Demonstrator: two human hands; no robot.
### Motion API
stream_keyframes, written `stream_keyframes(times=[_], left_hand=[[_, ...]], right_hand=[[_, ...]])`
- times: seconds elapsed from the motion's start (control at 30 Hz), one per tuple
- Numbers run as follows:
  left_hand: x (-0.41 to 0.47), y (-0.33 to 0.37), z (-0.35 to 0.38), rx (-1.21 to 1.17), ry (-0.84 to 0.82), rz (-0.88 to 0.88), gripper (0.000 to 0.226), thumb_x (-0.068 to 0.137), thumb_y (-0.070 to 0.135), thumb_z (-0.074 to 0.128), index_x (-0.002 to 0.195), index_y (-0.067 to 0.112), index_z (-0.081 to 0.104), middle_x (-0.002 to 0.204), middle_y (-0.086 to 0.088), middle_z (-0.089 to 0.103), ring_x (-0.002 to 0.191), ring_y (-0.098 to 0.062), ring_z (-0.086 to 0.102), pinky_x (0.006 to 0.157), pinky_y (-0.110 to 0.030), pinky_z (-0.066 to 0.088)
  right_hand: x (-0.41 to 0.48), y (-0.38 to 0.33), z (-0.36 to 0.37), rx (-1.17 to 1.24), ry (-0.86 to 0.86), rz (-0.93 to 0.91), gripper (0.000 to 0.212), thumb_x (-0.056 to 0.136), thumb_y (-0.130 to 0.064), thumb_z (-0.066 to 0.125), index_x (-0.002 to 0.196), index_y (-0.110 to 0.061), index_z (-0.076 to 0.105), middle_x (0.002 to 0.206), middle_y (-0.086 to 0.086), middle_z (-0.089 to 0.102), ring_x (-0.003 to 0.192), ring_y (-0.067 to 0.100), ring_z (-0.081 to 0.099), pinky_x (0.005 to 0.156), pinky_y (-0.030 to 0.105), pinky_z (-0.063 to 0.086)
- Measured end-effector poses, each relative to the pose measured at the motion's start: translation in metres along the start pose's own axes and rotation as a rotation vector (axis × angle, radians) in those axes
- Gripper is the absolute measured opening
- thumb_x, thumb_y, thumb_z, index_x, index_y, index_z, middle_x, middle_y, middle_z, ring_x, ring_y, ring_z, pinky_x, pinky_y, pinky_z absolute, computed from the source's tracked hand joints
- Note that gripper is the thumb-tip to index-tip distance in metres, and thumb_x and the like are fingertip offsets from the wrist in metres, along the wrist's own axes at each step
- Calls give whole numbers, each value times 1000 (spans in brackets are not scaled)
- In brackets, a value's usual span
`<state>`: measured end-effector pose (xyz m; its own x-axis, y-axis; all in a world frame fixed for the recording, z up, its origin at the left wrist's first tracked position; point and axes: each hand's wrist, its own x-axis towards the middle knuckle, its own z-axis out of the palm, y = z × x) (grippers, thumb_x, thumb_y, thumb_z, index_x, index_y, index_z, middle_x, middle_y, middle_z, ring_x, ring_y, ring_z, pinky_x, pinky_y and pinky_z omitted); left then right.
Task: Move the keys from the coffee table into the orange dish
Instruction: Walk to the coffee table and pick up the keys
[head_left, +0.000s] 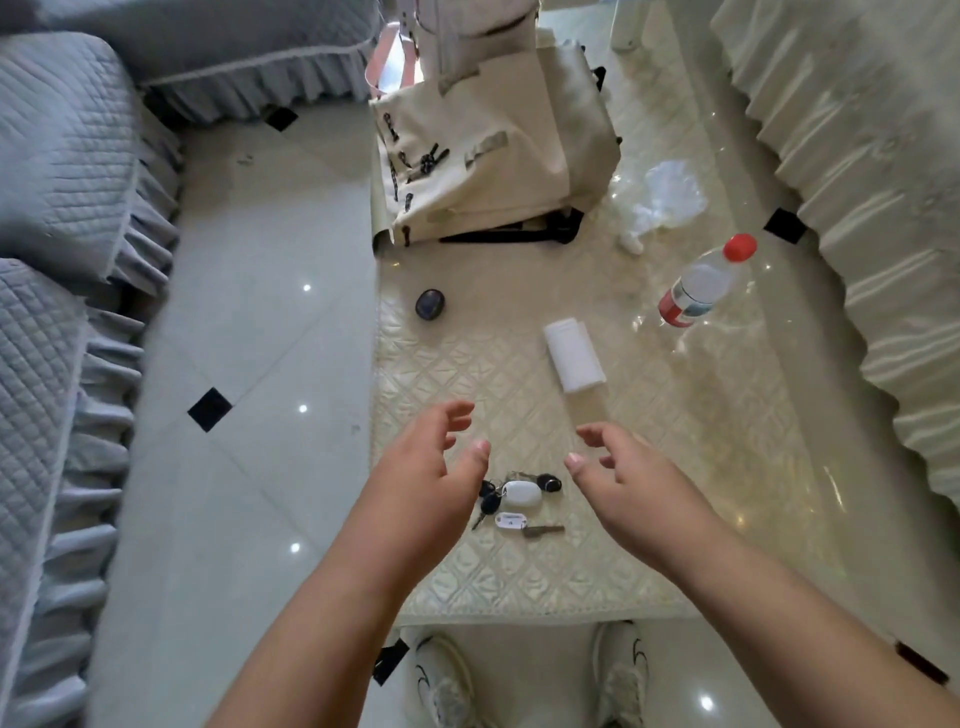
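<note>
The keys (519, 501) are lying on the quilted desk (675, 467) near its front edge, between the two hands and touching neither. The left hand (426, 473) and right hand (628, 478) are hovering just above them, fingers (457, 415) spread open and holding nothing. Farther back, a white container (574, 356) is lying on its side, a dark round object (430, 305) is sitting to its left, and a bottle (706, 283) is standing to its right. A cream bag (493, 150) is resting at the far end.

A home living room: grey quilted sofas (57, 208) with frilled skirts at the left, a coffee table (519, 582) under a quilted cover, glossy tiled floor (249, 312) between.
</note>
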<state>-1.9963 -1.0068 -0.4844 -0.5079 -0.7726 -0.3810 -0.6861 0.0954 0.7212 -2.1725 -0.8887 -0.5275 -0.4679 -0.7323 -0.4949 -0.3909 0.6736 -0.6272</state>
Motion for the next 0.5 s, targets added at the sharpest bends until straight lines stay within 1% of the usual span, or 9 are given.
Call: stream_keyframes(times=[0.1, 0.2, 0.23, 0.3, 0.4, 0.5], left_hand=[[23, -29, 29, 20, -14, -26, 40, 93, 41, 51, 132, 38, 46, 123, 22, 56, 113, 7, 49, 88, -22, 40], [43, -55, 57, 58, 3, -24, 41, 91, 40, 53, 132, 35, 48, 121, 20, 57, 109, 4, 52, 84, -21, 41], [49, -64, 67, 76, 6, -21, 41, 91, 39, 53, 131, 34, 49, 121, 19, 57, 108, 2, 52, 85, -22, 42], [60, -83, 86, 132, 2, -27, 43, 90, 38, 53, 132, 31, 50, 123, 16, 57, 111, -4, 52, 92, -31, 44], [69, -110, 110, 250, -3, -40, 42, 88, 35, 54, 129, 30, 53, 129, 9, 54, 116, -16, 49, 97, -42, 41], [74, -131, 131, 421, 12, -75, 42, 86, 34, 55, 128, 34, 55, 130, 9, 50, 120, -16, 41, 97, -39, 39]], right_hand=[[26, 19, 30, -12, -8, 15, 45, 93, -49, 48, 134, -30, 48, 136, -8, 51, 106, 9, 55, 90, 35, 45], [46, 33, 55, -22, -7, 5, 45, 93, -46, 49, 134, -27, 49, 138, -6, 51, 115, 12, 54, 92, 34, 44], [52, 38, 62, -29, -4, -3, 45, 93, -45, 49, 134, -26, 49, 138, -6, 50, 116, 12, 53, 90, 33, 43], [60, 47, 73, -45, 5, -14, 45, 93, -45, 49, 134, -26, 49, 138, -7, 50, 117, 12, 53, 88, 31, 42], [65, 62, 83, -77, 22, -14, 45, 93, -45, 50, 134, -27, 48, 137, -6, 51, 119, 15, 52, 95, 36, 43], [66, 76, 90, -127, 22, -11, 45, 93, -47, 48, 134, -27, 48, 136, -6, 51, 122, 17, 49, 98, 39, 42]])
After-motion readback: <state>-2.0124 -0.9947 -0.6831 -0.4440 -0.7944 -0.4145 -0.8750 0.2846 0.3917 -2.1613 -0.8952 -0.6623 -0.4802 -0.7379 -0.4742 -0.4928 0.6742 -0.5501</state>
